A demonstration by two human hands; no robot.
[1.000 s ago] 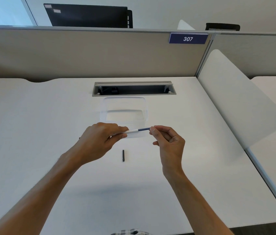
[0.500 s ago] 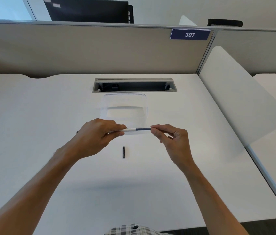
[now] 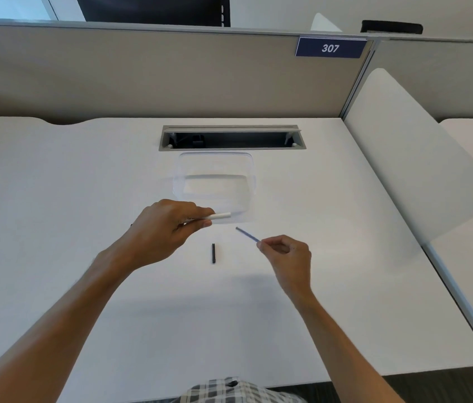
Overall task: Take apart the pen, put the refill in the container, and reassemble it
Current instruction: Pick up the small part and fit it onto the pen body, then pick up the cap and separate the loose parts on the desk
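My left hand [image 3: 168, 228] grips the white pen barrel [image 3: 221, 215], whose open end points right, just in front of the clear plastic container [image 3: 215, 167]. My right hand [image 3: 284, 254] pinches the thin blue refill [image 3: 247, 234] by one end; the refill is fully out of the barrel and slants up to the left. A small black pen part [image 3: 213, 253] lies on the white desk between my hands. The container stands in the middle of the desk with nothing visible inside.
A grey cable slot [image 3: 232, 138] is cut into the desk behind the container. A beige partition with a "307" sign [image 3: 330, 48] closes the back. A white divider panel [image 3: 412, 158] stands along the desk's right side.
The refill has come out of the barrel. My right hand has moved down and to the right with it, while my left hand keeps the barrel in place.
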